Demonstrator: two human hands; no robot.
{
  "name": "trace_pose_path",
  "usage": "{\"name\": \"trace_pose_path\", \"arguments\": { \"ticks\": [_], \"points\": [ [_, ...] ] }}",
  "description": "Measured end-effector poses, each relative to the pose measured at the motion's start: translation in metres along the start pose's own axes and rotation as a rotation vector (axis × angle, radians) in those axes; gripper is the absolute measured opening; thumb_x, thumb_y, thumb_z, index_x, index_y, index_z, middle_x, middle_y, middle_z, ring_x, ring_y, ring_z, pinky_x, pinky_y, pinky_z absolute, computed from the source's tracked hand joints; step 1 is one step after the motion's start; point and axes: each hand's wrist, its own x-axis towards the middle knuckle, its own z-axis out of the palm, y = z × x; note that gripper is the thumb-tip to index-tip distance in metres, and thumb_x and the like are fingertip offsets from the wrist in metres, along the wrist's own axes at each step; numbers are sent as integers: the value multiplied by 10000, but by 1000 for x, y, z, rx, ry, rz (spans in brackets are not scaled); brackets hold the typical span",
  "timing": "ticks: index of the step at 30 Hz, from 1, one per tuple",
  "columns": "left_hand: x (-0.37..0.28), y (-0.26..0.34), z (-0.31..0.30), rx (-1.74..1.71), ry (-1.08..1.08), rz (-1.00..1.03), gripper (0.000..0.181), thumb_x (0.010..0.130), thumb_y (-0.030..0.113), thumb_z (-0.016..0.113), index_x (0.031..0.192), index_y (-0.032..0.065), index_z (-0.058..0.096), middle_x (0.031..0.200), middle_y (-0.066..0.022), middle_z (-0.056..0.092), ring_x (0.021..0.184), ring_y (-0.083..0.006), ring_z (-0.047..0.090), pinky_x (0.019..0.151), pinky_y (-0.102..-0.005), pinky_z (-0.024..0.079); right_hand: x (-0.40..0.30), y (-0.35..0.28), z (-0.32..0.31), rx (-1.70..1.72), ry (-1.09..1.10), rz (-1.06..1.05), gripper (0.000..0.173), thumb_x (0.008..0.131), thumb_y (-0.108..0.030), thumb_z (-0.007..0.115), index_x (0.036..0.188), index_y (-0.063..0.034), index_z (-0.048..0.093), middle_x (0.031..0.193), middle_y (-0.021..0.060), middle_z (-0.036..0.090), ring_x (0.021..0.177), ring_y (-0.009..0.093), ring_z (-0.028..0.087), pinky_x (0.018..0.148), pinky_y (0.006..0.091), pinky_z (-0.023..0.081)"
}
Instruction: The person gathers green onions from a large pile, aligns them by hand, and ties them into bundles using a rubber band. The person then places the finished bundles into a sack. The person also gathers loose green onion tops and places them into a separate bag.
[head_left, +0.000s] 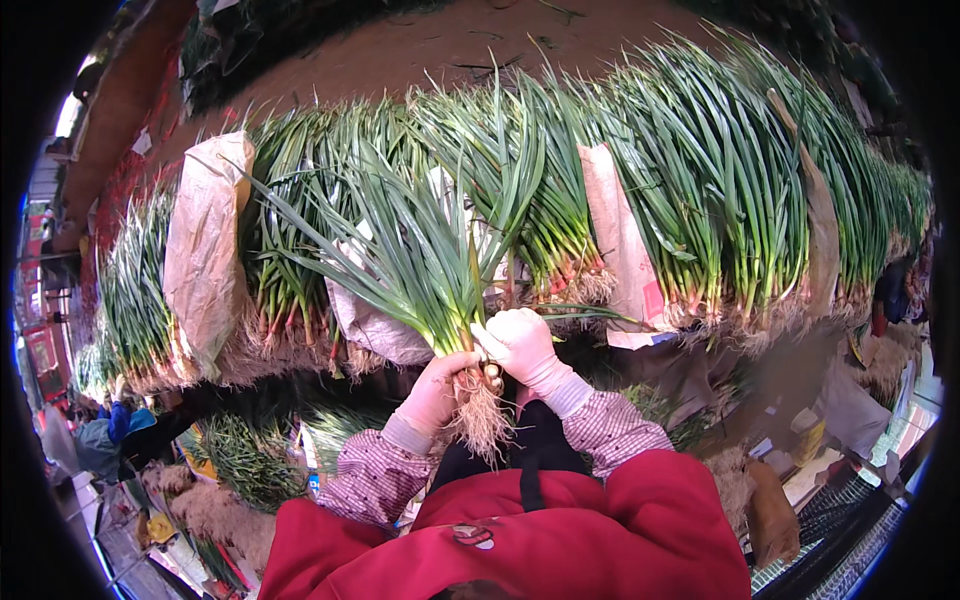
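Note:
A bunch of green garlic (427, 277) rises from my two gloved hands, its leaves fanned away from me and its pale roots (484, 412) hanging towards my lap. My left hand (435, 394) is closed around the lower stalks, just above the roots. Against the right side of the bunch, my right hand (517, 345) has its fingers curled, with thumb and fingertips at a stalk that carries a yellowing leaf (474, 270). Small white bulb ends (492, 371) show between the hands. The right palm and the fingers behind the stalks are hidden.
Long rows of green garlic (720, 202) stand before me, roots towards me. Sacking pieces (206, 247) (615, 232) and a brown strip (817, 217) divide them. A pale sack (375, 322) lies behind the bunch. Leaf scraps (251, 454) lie lower left; another person (105, 442) is at far left.

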Motion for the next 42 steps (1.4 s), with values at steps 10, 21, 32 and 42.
{"name": "trace_pose_path", "arguments": {
  "ticks": [10,21,32,42],
  "points": [
    [-21,21,-28,3,-34,167,495,845,222,505,1265,-35,446,918,-124,592,884,-274,574,813,-404,465,-26,71,-62,-237,-842,582,445,792,-447,568,937,-37,661,941,158,660,931,292,625,824,401,473],
    [14,29,-19,18,-45,233,329,795,75,531,1108,-28,532,1202,-201,542,1044,-303,565,925,-459,462,55,96,9,-93,-238,398,463,857,-473,489,760,-41,626,763,164,621,767,316,609,705,398,466],
    [40,29,-2,115,7,187,358,824,92,526,1146,-66,513,1106,-201,588,928,-285,610,817,-426,520,63,49,-8,446,-468,378,326,864,-317,505,812,-23,636,761,127,632,692,260,619,666,360,482],
    [-8,56,-31,251,-10,243,426,815,130,519,1179,-85,470,1170,-223,556,926,-276,625,782,-384,544,-142,128,-81,-211,-733,534,296,809,-303,600,1022,-100,635,894,114,657,805,273,634,748,354,489]
  ]
}}
